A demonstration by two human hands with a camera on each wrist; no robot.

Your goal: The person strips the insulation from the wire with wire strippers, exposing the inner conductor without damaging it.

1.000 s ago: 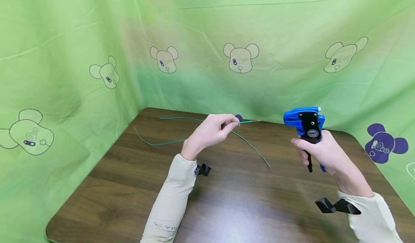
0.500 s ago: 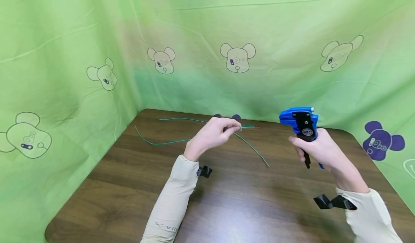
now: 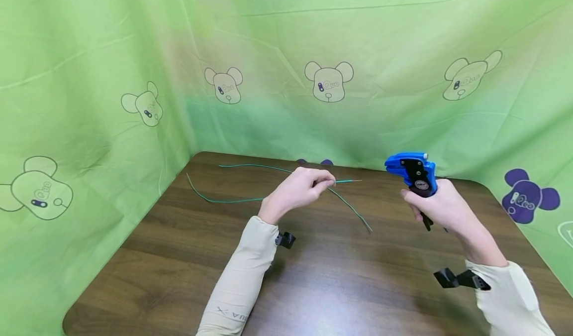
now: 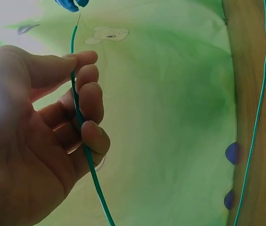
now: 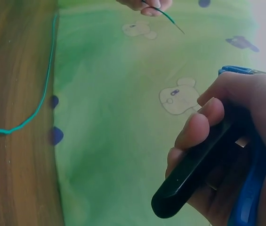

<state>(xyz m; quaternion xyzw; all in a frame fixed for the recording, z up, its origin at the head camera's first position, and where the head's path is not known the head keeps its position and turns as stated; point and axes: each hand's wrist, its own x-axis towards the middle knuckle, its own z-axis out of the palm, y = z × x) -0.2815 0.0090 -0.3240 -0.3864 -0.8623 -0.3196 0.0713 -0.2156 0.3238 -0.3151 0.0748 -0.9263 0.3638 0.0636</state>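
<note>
Between thumb and forefinger, my left hand (image 3: 297,190) pinches a green insulated wire (image 4: 74,42). In the left wrist view the wire runs down past the curled fingers, and a short bare metal tip shows at its upper end. My right hand (image 3: 440,204) grips a blue and black wire stripper (image 3: 413,170) by its handles, with the nose pointing left toward the bare tip. A gap separates tip and stripper in the head view. Another green wire (image 3: 351,209) lies on the table, passing behind my left hand.
Green wire lengths (image 3: 224,201) stretch across the left part of the brown wooden table (image 3: 147,276). A green curtain (image 3: 268,37) printed with bear heads hangs behind and beside the table. Each sleeve carries a black camera mount (image 3: 285,240).
My left hand has come slightly lower and right with the wire. The stripper has shifted a little left and its nose has dropped slightly. Both grips stay the same.
</note>
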